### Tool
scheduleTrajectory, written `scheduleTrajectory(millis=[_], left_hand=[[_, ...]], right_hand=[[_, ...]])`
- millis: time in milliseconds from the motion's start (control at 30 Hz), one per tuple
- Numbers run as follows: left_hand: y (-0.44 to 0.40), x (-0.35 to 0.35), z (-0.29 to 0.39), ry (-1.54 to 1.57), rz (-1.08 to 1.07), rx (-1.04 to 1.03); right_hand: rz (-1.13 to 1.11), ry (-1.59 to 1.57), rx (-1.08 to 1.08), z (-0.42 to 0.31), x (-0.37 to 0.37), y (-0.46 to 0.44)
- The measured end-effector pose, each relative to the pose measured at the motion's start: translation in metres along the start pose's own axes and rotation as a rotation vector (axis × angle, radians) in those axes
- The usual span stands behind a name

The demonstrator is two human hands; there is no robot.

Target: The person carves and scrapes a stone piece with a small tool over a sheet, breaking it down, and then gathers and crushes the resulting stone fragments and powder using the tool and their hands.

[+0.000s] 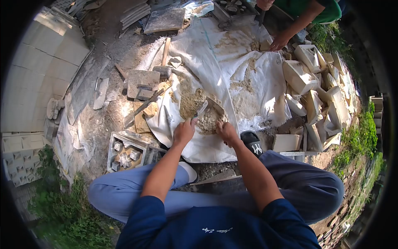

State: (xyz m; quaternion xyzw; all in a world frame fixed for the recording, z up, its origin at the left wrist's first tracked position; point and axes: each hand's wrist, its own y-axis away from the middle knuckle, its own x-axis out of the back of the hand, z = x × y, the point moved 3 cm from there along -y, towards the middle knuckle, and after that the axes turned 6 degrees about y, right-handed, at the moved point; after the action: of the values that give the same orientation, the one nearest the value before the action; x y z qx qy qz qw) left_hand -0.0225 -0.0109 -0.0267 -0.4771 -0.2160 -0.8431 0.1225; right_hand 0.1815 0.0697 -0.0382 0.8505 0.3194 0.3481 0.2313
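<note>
My left hand (185, 130) is closed around the handle of a small tool with a pale, narrow blade (201, 108), perhaps a scraper or trowel. Opposite it, my right hand (227, 132) is closed at the edge of a rough, crumbly lump (208, 123). A flat brown piece (215, 106) stands behind this lump; whether it is part of it I cannot tell. Both hands are over a white woven sheet (213, 154). Sandy material (190, 101) is heaped just beyond my left hand.
Left lie a mallet (165, 71), a plastering float (143, 83), a wooden stick (148, 106) and a square mould (128, 151). Pale cast blocks (300, 76) pile up at right. Another person's hand (280, 42) works at the sheet's far side.
</note>
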Motion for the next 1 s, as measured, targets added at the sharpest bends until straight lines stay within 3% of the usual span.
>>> scheduleTrajectory(millis=[100, 367, 467, 667, 733, 1000], left_hand=[[0.006, 0.001, 0.008, 0.141, 0.069, 0.112], [0.007, -0.007, 0.007, 0.068, -0.119, 0.012], [0.001, 0.003, 0.011, -0.030, -0.070, 0.044], [0.006, -0.011, 0.008, 0.162, 0.198, -0.025], [0.010, -0.017, 0.003, 0.005, -0.157, 0.076], [0.006, 0.003, 0.019, -0.052, -0.038, 0.068]], right_hand=[[0.015, -0.002, -0.016, 0.000, 0.005, 0.003], [-0.015, 0.000, -0.046, -0.002, 0.004, 0.008], [0.004, 0.023, -0.020, -0.003, 0.004, 0.003], [0.077, 0.008, 0.037, 0.010, -0.005, -0.002], [0.021, 0.014, -0.006, -0.002, 0.004, 0.007], [0.002, -0.004, -0.041, 0.001, -0.001, 0.001]])
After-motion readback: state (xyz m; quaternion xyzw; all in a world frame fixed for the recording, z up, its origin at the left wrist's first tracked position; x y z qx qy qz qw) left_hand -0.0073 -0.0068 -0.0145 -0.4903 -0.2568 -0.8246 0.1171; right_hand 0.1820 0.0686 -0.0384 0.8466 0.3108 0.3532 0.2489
